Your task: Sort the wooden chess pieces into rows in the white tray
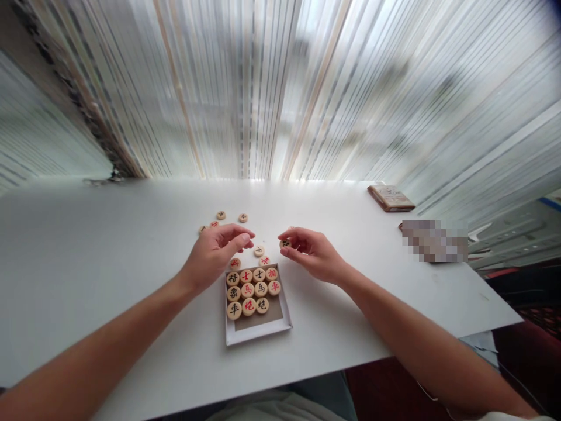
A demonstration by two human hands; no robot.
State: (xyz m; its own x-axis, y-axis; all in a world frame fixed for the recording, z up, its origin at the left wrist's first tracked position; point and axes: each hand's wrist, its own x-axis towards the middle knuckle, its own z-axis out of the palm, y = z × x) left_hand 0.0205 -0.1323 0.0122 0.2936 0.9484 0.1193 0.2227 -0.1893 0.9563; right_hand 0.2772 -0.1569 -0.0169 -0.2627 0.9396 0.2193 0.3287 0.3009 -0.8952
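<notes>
A shallow white box (259, 335) near the table's front holds several round wooden pieces with red or black characters, in rows; its lower right part shows bare brown bottom. Just past its back edge lie loose pieces, such as a black-marked one (259, 251) and a red-marked one (265, 261). My left hand (218, 251) hovers behind the box's left side, thumb and fingers apart, nothing visible between them. To the right of the loose pieces, my right hand (310, 252) pinches a black-marked piece (285, 243) between thumb and fingers.
More pieces (221, 215) lie farther back on the white table (131, 234), beyond my left hand. A brown-edged box (391, 198) sits at the back right, with a blurred-out object (433, 241) near the right edge. Striped curtains hang behind the table.
</notes>
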